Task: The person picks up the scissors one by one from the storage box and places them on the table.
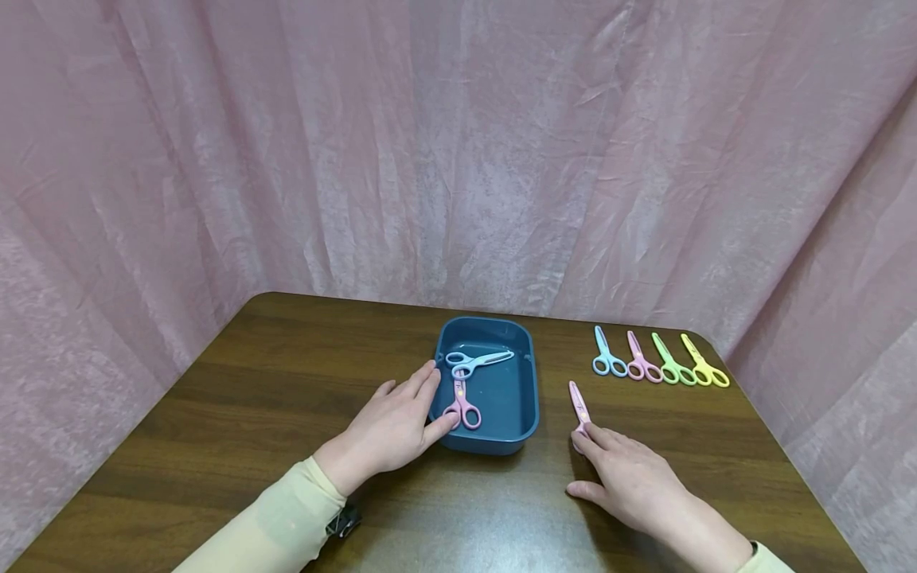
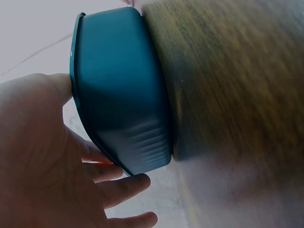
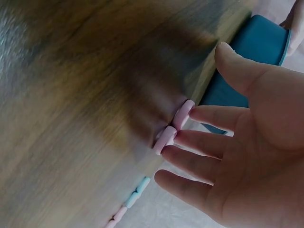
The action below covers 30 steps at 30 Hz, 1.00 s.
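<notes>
My left hand (image 1: 394,422) rests along the left rim of a blue plastic bin (image 1: 534,398); in the left wrist view its thumb and fingers touch that rim, fairly straight. Inside the bin, light blue scissors (image 1: 494,358) lie partly over pink scissors (image 1: 470,415). On the table right of the bin lies another pair of pink scissors (image 1: 579,402), blades pointing away from me. My right hand (image 1: 630,481) touches their handles (image 3: 183,114) with extended fingertips, its thumb held apart. The hand hides part of the handles in the head view.
At the back right of the brown table (image 1: 286,374) lies a row of blue scissors (image 1: 603,350), pink scissors (image 1: 637,354), green scissors (image 1: 668,358) and yellow scissors (image 1: 698,360). A pink curtain (image 1: 458,159) hangs behind the table.
</notes>
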{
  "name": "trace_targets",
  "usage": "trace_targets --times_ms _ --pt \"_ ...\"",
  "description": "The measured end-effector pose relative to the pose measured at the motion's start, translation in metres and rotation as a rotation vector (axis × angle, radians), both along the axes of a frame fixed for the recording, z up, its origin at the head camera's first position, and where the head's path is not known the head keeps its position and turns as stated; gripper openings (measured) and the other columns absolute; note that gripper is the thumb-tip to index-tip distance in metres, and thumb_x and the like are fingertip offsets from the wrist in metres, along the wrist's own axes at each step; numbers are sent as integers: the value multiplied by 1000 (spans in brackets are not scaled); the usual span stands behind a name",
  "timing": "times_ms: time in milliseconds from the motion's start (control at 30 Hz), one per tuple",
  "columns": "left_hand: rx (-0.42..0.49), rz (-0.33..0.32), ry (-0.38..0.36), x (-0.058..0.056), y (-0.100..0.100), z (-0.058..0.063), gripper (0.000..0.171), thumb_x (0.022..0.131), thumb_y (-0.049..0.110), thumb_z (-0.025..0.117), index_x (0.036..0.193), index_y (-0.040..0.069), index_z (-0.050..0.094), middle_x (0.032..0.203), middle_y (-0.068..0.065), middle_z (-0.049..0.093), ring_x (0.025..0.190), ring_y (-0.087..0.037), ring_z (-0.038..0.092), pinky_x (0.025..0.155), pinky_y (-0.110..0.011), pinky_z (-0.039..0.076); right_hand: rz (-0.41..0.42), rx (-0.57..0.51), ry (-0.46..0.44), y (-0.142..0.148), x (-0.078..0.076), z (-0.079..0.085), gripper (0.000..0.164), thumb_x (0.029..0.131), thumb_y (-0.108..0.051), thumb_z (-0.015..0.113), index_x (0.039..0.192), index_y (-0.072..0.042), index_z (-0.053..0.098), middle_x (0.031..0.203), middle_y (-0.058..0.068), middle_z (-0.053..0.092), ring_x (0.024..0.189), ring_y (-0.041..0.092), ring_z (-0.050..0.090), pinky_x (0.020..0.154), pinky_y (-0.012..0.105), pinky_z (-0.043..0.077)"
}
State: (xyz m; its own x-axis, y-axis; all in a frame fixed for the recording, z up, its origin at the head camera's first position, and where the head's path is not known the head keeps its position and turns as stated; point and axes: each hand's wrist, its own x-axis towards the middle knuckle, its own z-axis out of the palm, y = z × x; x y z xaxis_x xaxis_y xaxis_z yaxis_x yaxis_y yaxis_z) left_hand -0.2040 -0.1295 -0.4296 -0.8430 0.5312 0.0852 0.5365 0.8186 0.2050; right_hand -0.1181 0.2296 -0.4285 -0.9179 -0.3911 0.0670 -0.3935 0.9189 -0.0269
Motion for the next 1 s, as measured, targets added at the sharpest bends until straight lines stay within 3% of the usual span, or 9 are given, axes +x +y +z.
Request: trace_targets --times_ms 467,767,1000 --pt "5 0 -4 1 0 0 90 112 69 44 169 -1 39 179 -19 31 162 -35 37 124 -69 34 8 -6 -13 -2 -10 1 64 94 -47 86 141 -6 70 148 23 67 131 45 67 106 63 53" --pt "2 4 1 0 0 0 90 112 69 44 169 0 39 179 -18 31 162 -34 37 124 -69 34 23 25 4 -5 -29 5 65 94 -49 86 138 -4 71 144 22 69 125 46 70 105 62 54" --pt "-6 1 6 1 0 1 91 112 70 42 170 0 38 179 -19 30 162 -34 36 124 -69 34 -4 29 -37 -9 -44 8 65 97 -47 84 141 -2 70 146 24 67 129 48 67 109 63 51"
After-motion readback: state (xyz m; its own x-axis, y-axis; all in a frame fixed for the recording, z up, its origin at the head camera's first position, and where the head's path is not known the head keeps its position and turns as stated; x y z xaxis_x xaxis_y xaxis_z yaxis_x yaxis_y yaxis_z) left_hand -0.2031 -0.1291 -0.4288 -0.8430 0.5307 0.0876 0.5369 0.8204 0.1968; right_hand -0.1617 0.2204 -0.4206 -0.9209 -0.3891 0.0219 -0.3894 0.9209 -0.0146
